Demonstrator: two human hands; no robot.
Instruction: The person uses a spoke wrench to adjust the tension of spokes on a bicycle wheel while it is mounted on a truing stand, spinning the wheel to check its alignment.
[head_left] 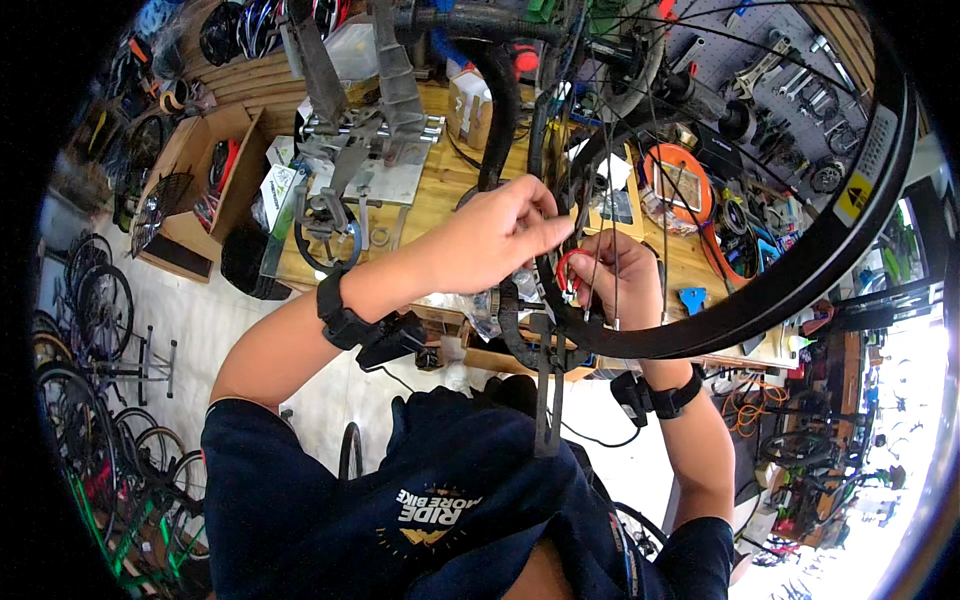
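A bicycle wheel with a black rim (pixel 770 318) and thin spokes stands upright in front of me, its lower part between my hands. My right hand (pixel 628 275) reaches among the spokes at the rim. Its thumb and fingers pinch a small red spoke wrench (pixel 571 262). On the left side of the rim is my left hand (pixel 505 228), its fingers curled and its thumb stretched toward the spokes. What lies between those fingertips is hidden. A grey metal bracket (pixel 546 400) of a wheel stand sits just below the rim.
Behind the wheel lies a wooden workbench (pixel 440 100) with a grey metal fixture (pixel 350 170) and an orange round tray (pixel 680 185). An open cardboard box (pixel 190 190) is at the left. Tools hang on a pegboard (pixel 790 80). Bicycles (pixel 100 290) line the left side.
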